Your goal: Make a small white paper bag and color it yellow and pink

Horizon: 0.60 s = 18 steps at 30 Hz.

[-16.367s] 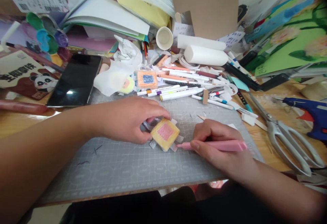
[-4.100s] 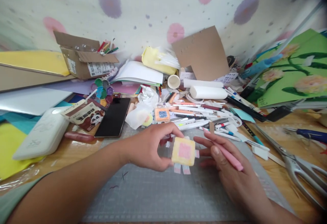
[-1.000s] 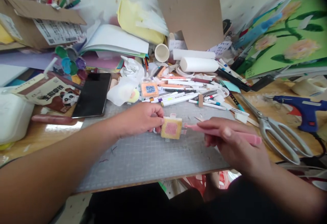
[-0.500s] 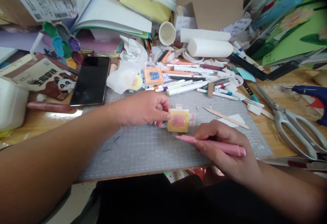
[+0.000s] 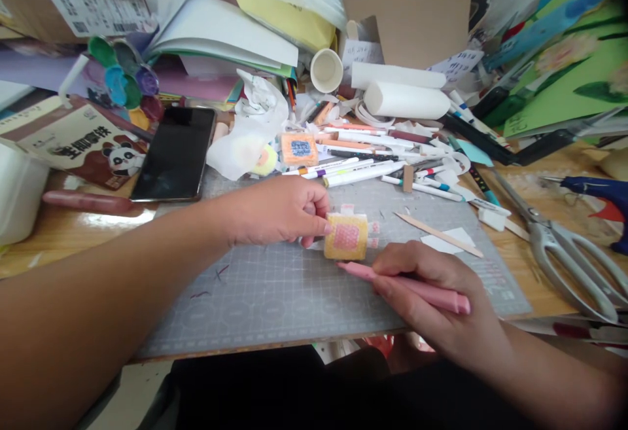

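Note:
Pinched between the thumb and fingers of my left hand (image 5: 287, 211) is the left edge of a small yellow square piece (image 5: 346, 237) with a pink centre. Pale tabs with pink marks stick out from its top and right side. My right hand (image 5: 436, 286) holds a pink marker (image 5: 417, 289), its tip pointing left, just below the square piece's lower edge. Both hands are over a grey cutting mat (image 5: 275, 299), which has a few dark pen marks at its left.
Behind the hands lie many markers (image 5: 366, 173), an orange square piece (image 5: 298, 148), a white roll (image 5: 407, 99) and a paper cup (image 5: 326, 71). A phone (image 5: 174, 154) lies left; scissors (image 5: 564, 253), a wooden stick (image 5: 439, 235) and a glue gun (image 5: 593, 186) are right.
The view has shifted slightly. The marker tip and the square piece's lower edge look a little closer together. Both hands keep their holds.

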Each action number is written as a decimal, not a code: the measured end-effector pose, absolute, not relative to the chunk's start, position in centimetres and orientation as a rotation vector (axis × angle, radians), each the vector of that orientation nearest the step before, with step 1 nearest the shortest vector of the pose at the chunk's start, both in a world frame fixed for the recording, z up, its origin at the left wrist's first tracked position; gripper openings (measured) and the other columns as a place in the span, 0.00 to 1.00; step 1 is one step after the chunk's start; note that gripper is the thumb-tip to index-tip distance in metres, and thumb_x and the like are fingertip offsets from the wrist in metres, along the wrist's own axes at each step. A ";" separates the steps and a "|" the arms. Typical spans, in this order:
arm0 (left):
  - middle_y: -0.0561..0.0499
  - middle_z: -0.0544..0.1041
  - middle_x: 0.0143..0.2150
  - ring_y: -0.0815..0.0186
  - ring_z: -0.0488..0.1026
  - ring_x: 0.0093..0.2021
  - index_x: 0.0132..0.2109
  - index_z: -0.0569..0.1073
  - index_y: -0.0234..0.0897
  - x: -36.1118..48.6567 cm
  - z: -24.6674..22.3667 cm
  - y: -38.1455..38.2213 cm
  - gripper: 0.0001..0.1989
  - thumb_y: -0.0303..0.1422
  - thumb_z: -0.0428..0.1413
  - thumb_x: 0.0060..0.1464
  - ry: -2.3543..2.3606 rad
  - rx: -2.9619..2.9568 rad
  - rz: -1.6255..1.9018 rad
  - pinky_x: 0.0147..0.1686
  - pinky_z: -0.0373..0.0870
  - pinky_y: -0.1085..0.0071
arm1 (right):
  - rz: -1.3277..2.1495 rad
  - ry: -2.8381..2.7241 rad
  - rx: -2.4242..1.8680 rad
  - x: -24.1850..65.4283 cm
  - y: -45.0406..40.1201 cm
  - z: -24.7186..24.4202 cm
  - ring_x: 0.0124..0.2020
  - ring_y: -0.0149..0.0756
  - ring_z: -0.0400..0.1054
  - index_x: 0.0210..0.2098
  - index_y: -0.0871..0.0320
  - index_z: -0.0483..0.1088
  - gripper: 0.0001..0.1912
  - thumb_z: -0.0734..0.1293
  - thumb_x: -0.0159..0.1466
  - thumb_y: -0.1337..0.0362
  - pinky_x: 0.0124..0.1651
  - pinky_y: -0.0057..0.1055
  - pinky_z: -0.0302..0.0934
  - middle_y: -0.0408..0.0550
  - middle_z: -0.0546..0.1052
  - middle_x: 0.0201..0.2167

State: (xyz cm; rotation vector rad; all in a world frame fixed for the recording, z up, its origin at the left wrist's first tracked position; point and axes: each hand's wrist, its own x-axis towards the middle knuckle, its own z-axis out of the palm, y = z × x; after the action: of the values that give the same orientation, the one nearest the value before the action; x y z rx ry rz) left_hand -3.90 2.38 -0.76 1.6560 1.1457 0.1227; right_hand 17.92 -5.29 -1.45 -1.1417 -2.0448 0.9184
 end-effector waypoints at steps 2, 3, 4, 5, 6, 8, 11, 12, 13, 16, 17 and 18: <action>0.56 0.73 0.21 0.69 0.65 0.22 0.31 0.69 0.40 -3.9 -0.8 2.4 0.04 0.34 0.56 0.49 1.149 1.652 0.126 0.21 0.57 0.75 | 0.924 -2.053 -1.130 17.9 -5.3 -1.4 0.22 0.31 0.69 0.29 0.54 0.69 0.06 0.64 0.63 0.66 0.23 0.27 0.61 0.43 0.76 0.22; 0.56 0.73 0.21 0.69 0.66 0.22 0.31 0.69 0.40 -3.9 -0.8 2.4 0.04 0.34 0.56 0.49 1.148 1.653 0.127 0.21 0.57 0.75 | 0.925 -2.054 -1.131 17.9 -5.3 -1.4 0.22 0.31 0.69 0.29 0.54 0.69 0.06 0.64 0.63 0.66 0.23 0.27 0.61 0.43 0.76 0.22; 0.56 0.74 0.21 0.69 0.66 0.21 0.31 0.69 0.40 -4.0 -0.8 2.4 0.03 0.34 0.56 0.49 1.148 1.652 0.125 0.20 0.57 0.75 | 0.926 -2.052 -1.136 17.9 -5.3 -1.4 0.22 0.31 0.69 0.29 0.54 0.69 0.06 0.64 0.63 0.67 0.23 0.26 0.61 0.43 0.76 0.21; 0.56 0.74 0.21 0.69 0.66 0.21 0.31 0.69 0.40 -4.0 -0.8 2.4 0.04 0.34 0.56 0.49 1.148 1.651 0.123 0.20 0.57 0.75 | 0.927 -2.052 -1.138 17.9 -5.3 -1.4 0.22 0.31 0.69 0.29 0.54 0.69 0.06 0.64 0.63 0.67 0.23 0.26 0.61 0.43 0.76 0.21; 0.56 0.74 0.21 0.69 0.66 0.21 0.31 0.69 0.40 -4.0 -0.8 2.4 0.04 0.34 0.56 0.49 1.148 1.649 0.123 0.20 0.57 0.75 | 0.926 -2.047 -1.145 18.0 -5.3 -1.5 0.22 0.31 0.69 0.29 0.54 0.69 0.06 0.64 0.63 0.66 0.22 0.27 0.61 0.43 0.75 0.21; 0.56 0.73 0.21 0.70 0.65 0.21 0.31 0.69 0.40 -4.0 -0.8 2.4 0.04 0.35 0.56 0.50 1.150 1.648 0.122 0.19 0.57 0.75 | 0.921 -2.033 -1.154 18.0 -5.3 -1.5 0.22 0.31 0.69 0.29 0.54 0.69 0.06 0.64 0.63 0.66 0.22 0.27 0.61 0.44 0.76 0.22; 0.56 0.73 0.21 0.70 0.66 0.21 0.31 0.69 0.40 -4.0 -0.7 2.4 0.05 0.35 0.56 0.50 1.160 1.653 0.113 0.19 0.56 0.76 | 0.921 -2.028 -1.162 18.1 -5.4 -1.6 0.23 0.32 0.70 0.29 0.54 0.69 0.06 0.64 0.63 0.66 0.24 0.28 0.62 0.44 0.76 0.22; 0.56 0.73 0.21 0.70 0.66 0.21 0.31 0.69 0.40 -4.0 -0.7 2.4 0.04 0.35 0.56 0.50 1.160 1.653 0.109 0.19 0.57 0.76 | 0.924 -2.029 -1.161 18.1 -5.4 -1.6 0.23 0.32 0.70 0.29 0.54 0.69 0.06 0.64 0.63 0.66 0.24 0.28 0.62 0.44 0.76 0.22; 0.56 0.73 0.21 0.70 0.66 0.21 0.31 0.69 0.40 -4.0 -0.7 2.4 0.04 0.35 0.56 0.50 1.160 1.652 0.108 0.19 0.57 0.76 | 0.926 -2.028 -1.163 18.1 -5.4 -1.6 0.22 0.32 0.69 0.29 0.54 0.69 0.06 0.64 0.63 0.65 0.24 0.28 0.62 0.43 0.76 0.22; 0.56 0.74 0.21 0.69 0.66 0.21 0.31 0.69 0.40 -4.0 -0.7 2.4 0.04 0.34 0.56 0.50 1.154 1.654 0.117 0.20 0.57 0.76 | 0.913 -2.019 -1.193 18.1 -5.4 -1.6 0.22 0.31 0.68 0.28 0.54 0.70 0.07 0.64 0.63 0.64 0.22 0.27 0.61 0.43 0.76 0.21; 0.56 0.74 0.21 0.70 0.66 0.21 0.31 0.69 0.40 -4.1 -0.7 2.4 0.04 0.35 0.56 0.50 1.154 1.657 0.121 0.20 0.57 0.76 | 0.911 -2.019 -1.198 18.1 -5.4 -1.6 0.21 0.31 0.68 0.28 0.54 0.70 0.07 0.64 0.63 0.64 0.22 0.27 0.60 0.43 0.75 0.21; 0.56 0.74 0.21 0.69 0.66 0.21 0.31 0.69 0.40 -4.1 -0.7 2.4 0.04 0.35 0.56 0.50 1.157 1.660 0.121 0.19 0.57 0.76 | 0.908 -2.017 -1.197 18.1 -5.3 -1.7 0.21 0.31 0.67 0.28 0.54 0.70 0.07 0.65 0.63 0.64 0.22 0.27 0.60 0.43 0.75 0.21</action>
State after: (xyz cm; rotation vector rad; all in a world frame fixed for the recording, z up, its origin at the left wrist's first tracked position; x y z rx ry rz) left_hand -4.06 2.43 -0.68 1.6603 1.1569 0.1213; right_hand 18.06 -5.34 -1.66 -1.1974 -2.0168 0.9080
